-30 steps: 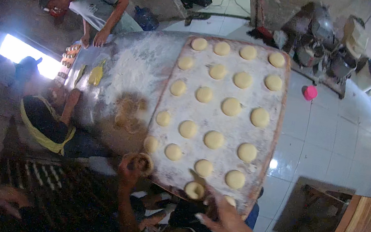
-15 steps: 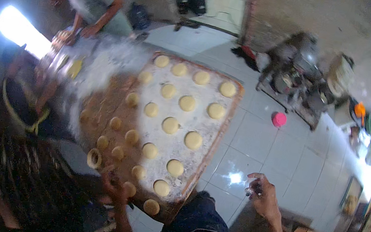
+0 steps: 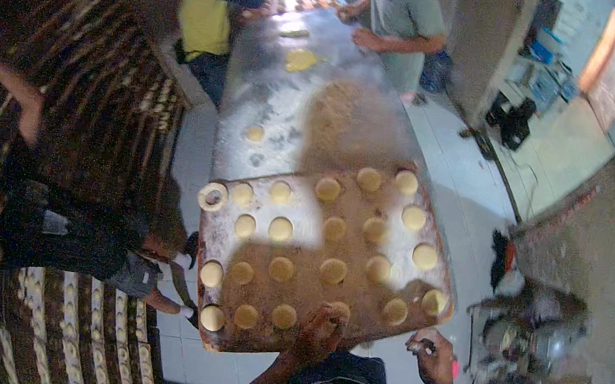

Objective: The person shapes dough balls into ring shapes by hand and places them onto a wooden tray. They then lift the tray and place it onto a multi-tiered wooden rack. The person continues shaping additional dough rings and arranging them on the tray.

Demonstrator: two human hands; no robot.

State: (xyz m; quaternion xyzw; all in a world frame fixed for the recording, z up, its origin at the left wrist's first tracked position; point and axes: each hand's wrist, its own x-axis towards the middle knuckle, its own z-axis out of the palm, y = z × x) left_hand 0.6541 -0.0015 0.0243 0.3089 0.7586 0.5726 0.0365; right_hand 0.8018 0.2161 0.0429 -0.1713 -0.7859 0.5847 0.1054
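**A:** Round pale-yellow dough disc (image 3: 338, 310) sits at the near edge of the floured brown wooden board (image 3: 311, 263), right under the person's left hand (image 3: 319, 332). Fingers look curled and pressed down on it, though it's blurry so I can't tell exactly how tight.

**B:** And the right hand (image 3: 435, 361)?

**A:** Off the board, just past its near right corner. Fingers are curled in around something small and dark, can't make out what.

**B:** What else is on that board?

**A:** Rows of the same dough rounds (image 3: 280, 228), spaced apart. One ring-shaped dough piece (image 3: 212, 197) sits at the board's left corner. Behind it is the flour-dusted metal table (image 3: 296, 116), with two other people working at its far end. Grey machine (image 3: 534, 355) stands on the floor to the right.
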